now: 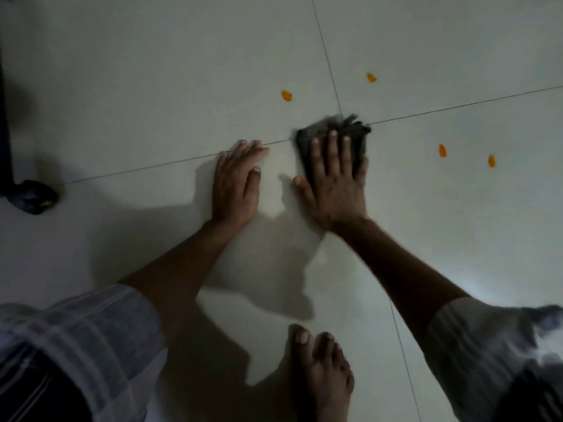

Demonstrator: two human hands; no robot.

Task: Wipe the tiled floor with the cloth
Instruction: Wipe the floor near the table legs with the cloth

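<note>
Tiled floor (152, 71): your right hand (335, 187) presses the cloth (332, 126) with fingers (332, 147) flat; orange spots (286, 95) beyond may smear

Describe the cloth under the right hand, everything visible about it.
The cloth is a dark grey, bunched rag with a frayed, blurred far edge. It lies flat on the pale tiled floor, right where two grout lines cross. The right hand presses on it with straight, spread fingers, covering its near part, so its full outline is hidden. The left hand rests on bare tile beside it, not touching it. Four orange spots lie apart from it, not under it.
</note>
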